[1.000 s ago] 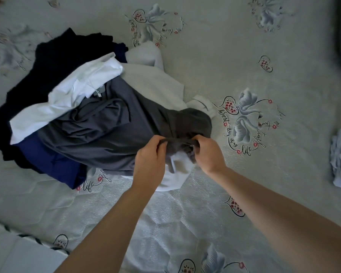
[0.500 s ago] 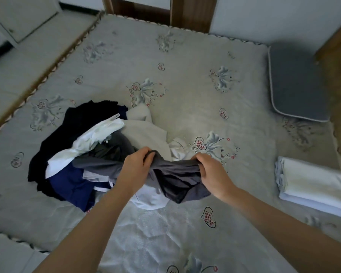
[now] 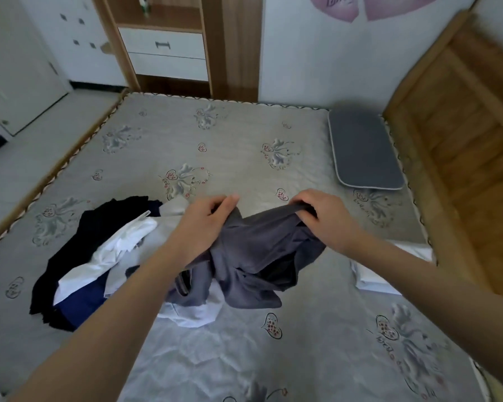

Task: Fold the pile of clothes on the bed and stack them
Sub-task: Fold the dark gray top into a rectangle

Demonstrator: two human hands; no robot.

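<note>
Both forearms reach forward over the bed [image 3: 244, 358]. Left hand [image 3: 206, 224] grips one end of the top edge of the grey garment [image 3: 259, 256], fingers curled over the cloth. Right hand [image 3: 323, 216] pinches the same edge further along, so the edge runs taut between them. Garment hangs bunched below the hands, its lower part apparently touching a white piece under it; contact is hard to confirm at this angle.

Step in hand, as judged: picking one item out of the pile [image 3: 99, 256] and opening it for folding.

Next move needs: lift clear of the pile, shake the bunching out, find the side seams, lay flat on bare mattress.

Pile sits just left of the hands: black, white and navy pieces overlapping. A white folded stack [image 3: 369, 280] lies partly hidden behind the right forearm. Far right, a grey pad [image 3: 363, 149] near the headboard.
</note>
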